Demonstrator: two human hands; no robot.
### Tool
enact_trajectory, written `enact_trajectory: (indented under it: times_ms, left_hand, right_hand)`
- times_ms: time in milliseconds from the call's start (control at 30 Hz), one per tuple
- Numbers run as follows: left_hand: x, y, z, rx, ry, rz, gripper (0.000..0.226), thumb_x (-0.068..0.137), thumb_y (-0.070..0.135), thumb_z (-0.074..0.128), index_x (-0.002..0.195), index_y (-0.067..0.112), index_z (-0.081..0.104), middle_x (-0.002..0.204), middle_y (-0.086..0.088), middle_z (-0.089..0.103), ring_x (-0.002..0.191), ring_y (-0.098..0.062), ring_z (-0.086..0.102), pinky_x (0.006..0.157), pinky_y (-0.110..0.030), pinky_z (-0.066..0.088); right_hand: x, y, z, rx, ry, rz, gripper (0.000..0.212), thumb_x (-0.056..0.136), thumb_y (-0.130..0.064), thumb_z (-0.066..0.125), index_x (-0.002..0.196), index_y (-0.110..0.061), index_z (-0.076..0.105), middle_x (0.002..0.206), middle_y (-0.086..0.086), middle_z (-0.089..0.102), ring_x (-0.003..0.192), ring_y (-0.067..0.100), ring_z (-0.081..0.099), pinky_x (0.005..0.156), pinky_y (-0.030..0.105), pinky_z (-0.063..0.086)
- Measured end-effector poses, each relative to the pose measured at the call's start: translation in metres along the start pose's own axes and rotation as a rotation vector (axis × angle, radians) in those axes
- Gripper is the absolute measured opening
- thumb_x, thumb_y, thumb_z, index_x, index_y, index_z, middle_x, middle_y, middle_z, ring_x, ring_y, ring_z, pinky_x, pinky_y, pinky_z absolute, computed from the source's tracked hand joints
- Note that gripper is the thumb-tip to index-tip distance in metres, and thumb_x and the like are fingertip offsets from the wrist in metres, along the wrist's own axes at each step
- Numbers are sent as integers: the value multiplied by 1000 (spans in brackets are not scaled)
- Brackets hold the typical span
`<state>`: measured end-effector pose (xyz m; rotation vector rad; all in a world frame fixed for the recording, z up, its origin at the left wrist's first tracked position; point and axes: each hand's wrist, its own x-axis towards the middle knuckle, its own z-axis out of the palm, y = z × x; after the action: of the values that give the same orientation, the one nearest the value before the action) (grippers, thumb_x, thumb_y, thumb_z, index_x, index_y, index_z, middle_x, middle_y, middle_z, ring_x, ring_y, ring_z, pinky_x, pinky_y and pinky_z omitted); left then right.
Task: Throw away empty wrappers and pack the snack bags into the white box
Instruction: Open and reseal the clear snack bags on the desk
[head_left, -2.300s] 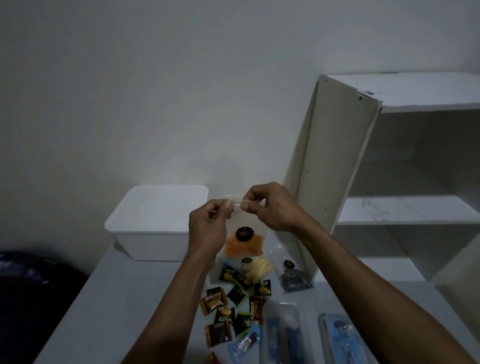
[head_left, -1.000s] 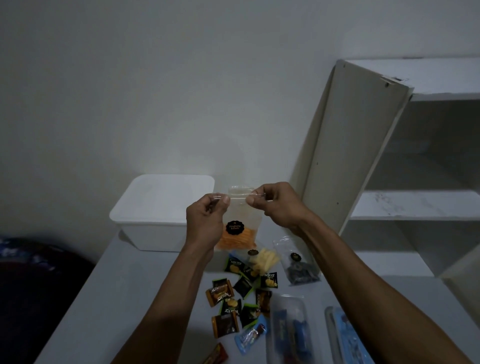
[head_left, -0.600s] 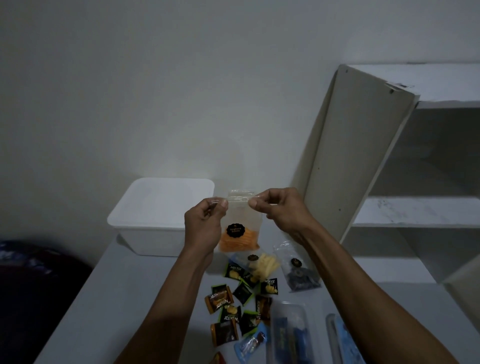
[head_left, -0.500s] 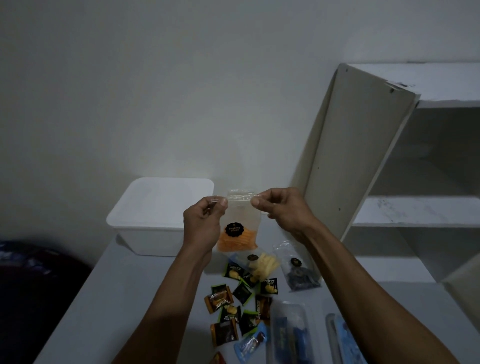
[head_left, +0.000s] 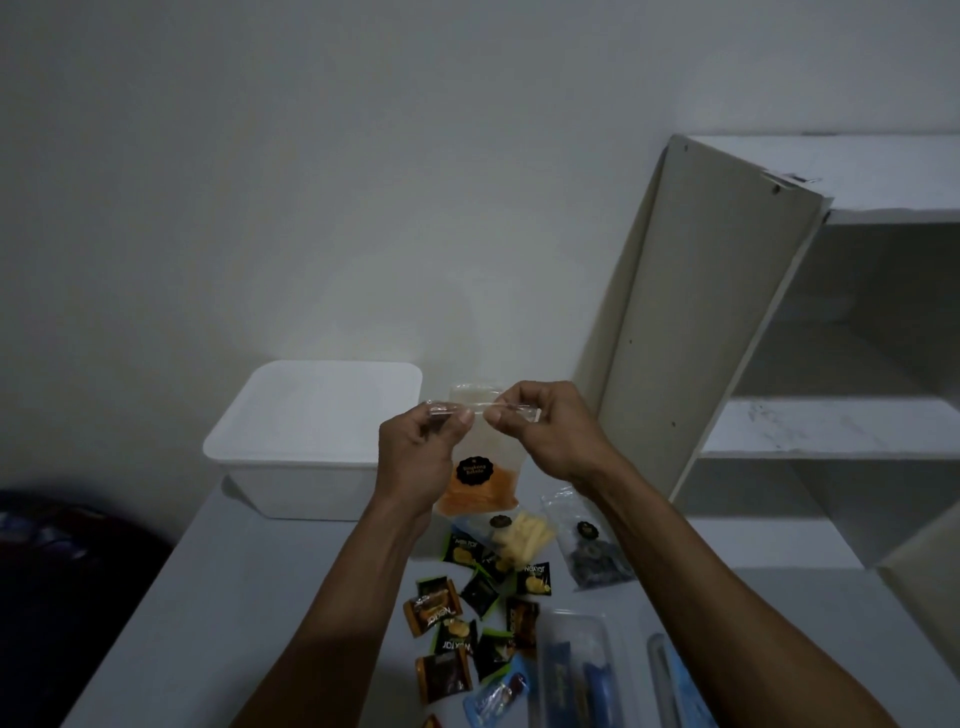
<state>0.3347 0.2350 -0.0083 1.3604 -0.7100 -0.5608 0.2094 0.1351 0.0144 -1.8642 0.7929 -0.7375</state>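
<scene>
I hold a clear zip bag of orange snack (head_left: 480, 483) with a round black label up in the air, above the table. My left hand (head_left: 415, 457) pinches the left end of its top strip and my right hand (head_left: 545, 431) pinches the right end. The white box (head_left: 291, 457) stands closed under its lid at the far left of the table. Below the held bag lie a bag of pale yellow sticks (head_left: 522, 535), a bag of dark pieces (head_left: 592, 556) and several small black, green and orange wrapped snacks (head_left: 467, 623).
A white shelf unit (head_left: 727, 312) with a leaning side panel fills the right. Clear plastic packs with blue items (head_left: 576, 675) lie at the table's front edge. A dark bundle (head_left: 62, 561) sits left of the table.
My fingers have moved closer together along the bag's top strip. The bag stays raised in front of the white box.
</scene>
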Motion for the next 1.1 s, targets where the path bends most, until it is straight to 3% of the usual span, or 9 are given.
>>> enact_trajectory:
  times_ms: [133,233,367,467,667,800,933,1033,1100]
  left_hand:
    - [2,3,-2,-5,16,-6,12,86,9,71,78,19,72,70,9,71,70,1,65,66,-13,50]
    - [3,4,-5,-12,14,-30,8,88,14,70,81,18,72,69,11,70,68,1,63,64,-13,48]
    - [4,2,-13,-95,64,-74,5,88,16,69,84,16,73,76,5,70,78,-10,61,76,-30,49]
    - [4,4,-14,-66,47,-55,9,88,13,68,81,16,72,72,9,70,73,-2,63,67,-15,48]
    - [3,10,-11,36,1,-22,13,90,14,66,80,16,73,71,11,70,69,5,62,61,-6,44]
    - [0,9,-8,81,103,-19,5,85,26,74,85,22,74,87,6,73,82,-5,63,70,-19,48]
    - [-9,13,0,167,220,-58,33,75,56,74,81,24,69,81,6,70,75,-8,61,69,-29,50]
    - [-14,19,5,225,197,-114,24,87,34,70,69,18,68,52,10,65,53,4,58,64,-25,43]
    - [-13,18,4,224,201,-132,25,89,23,68,65,18,69,57,9,65,60,1,58,67,-23,43]
  right_hand:
    - [-1,-3,-3,59,-34,23,13,86,-26,74,82,-14,74,76,-9,70,73,5,62,72,27,51]
    - [-1,-3,-10,58,-38,39,15,85,-28,75,88,-13,78,82,1,73,75,5,64,72,25,52]
    - [-1,-8,-18,86,-82,74,17,85,-23,75,91,-8,77,86,6,74,70,-4,64,59,9,46]
    - [0,-16,-21,121,-173,108,28,90,-30,69,91,-4,77,90,-1,77,79,-7,68,57,3,44]
    - [6,-29,-20,-35,-268,80,21,88,-24,72,84,-4,75,77,2,72,65,2,62,59,15,47]
    - [6,-23,-13,-72,-237,87,25,90,-26,70,82,-3,72,71,6,65,62,9,54,57,23,46]
    - [-1,-10,6,-34,-92,100,22,88,-29,72,74,-11,72,63,0,61,56,9,51,58,29,46]
    - [-7,-6,16,-6,-58,89,23,89,-27,70,70,-14,71,64,-2,62,58,8,53,60,29,46]
    - [-10,-6,20,20,-43,106,23,90,-27,69,71,-14,71,65,-4,63,59,6,54,61,26,47]
